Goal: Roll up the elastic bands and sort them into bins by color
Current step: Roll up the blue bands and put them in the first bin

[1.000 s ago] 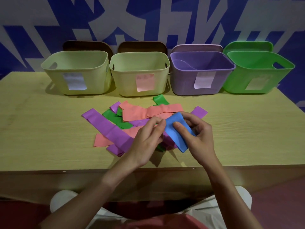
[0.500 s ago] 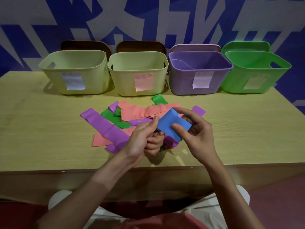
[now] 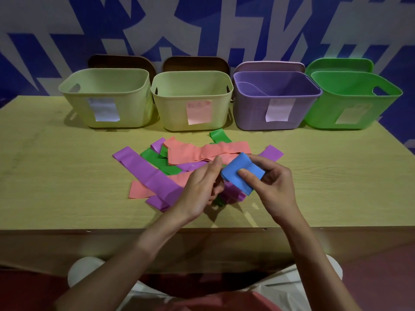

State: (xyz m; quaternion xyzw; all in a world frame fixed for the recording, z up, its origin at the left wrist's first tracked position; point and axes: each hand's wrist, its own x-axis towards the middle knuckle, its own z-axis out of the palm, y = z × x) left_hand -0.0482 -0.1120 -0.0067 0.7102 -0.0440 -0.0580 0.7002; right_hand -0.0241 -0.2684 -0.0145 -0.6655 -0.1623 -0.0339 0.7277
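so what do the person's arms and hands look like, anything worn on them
Both forearms are bare up to the bottom edge of the picture: no sleeves show. The left hand and the right hand wear no gloves, and no rings, watch or bracelet can be seen on the fingers or wrists. The fingernails that show are short and unpainted. Below the arms there is reddish clothing at the body and pale cloth over the knees.

Folded blue band (image 3: 241, 173) is sitting above the pile of purple, green and salmon bands (image 3: 179, 160), four bins (image 3: 190, 102) lining up behind
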